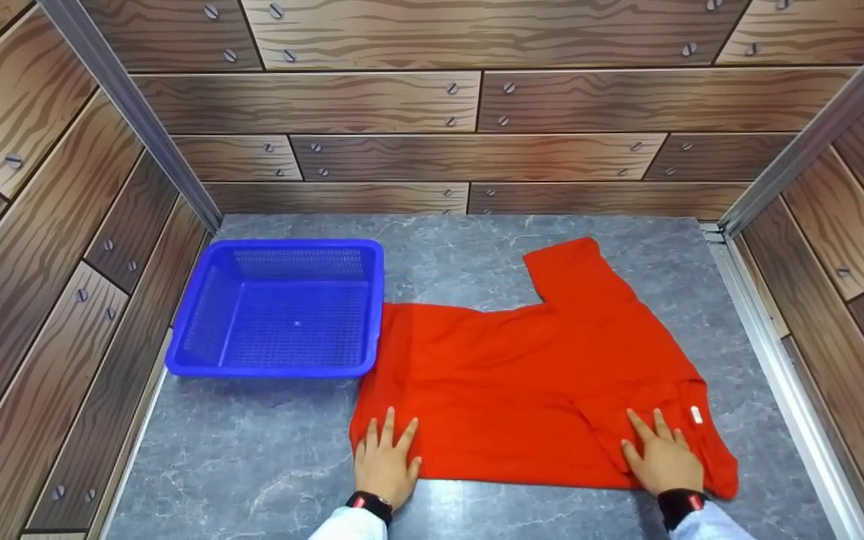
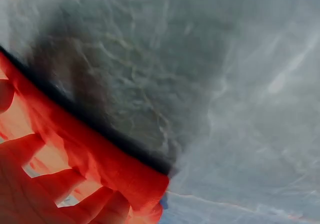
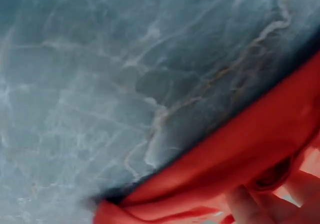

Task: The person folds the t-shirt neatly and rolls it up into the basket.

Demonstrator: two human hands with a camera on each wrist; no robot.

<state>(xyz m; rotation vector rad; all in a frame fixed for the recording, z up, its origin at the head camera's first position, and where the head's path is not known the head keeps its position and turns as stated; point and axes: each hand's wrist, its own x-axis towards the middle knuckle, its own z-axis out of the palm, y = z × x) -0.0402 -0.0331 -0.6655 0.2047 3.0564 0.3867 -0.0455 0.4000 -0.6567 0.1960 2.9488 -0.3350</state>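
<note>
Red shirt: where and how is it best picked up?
I'd pinch the red shirt's long near edge toward both ends, coming low from the person's side. The cloth lies flat, that edge runs nearly straight, and the left hand and right hand rest near its ends.

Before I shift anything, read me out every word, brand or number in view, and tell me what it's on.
No text can be read in any view.
White label on the red shirt: any print too small to read.
Left wrist's black band, with a red patch: any marking too small to read.
Right wrist's black band, with a red patch: likewise too small.
</note>
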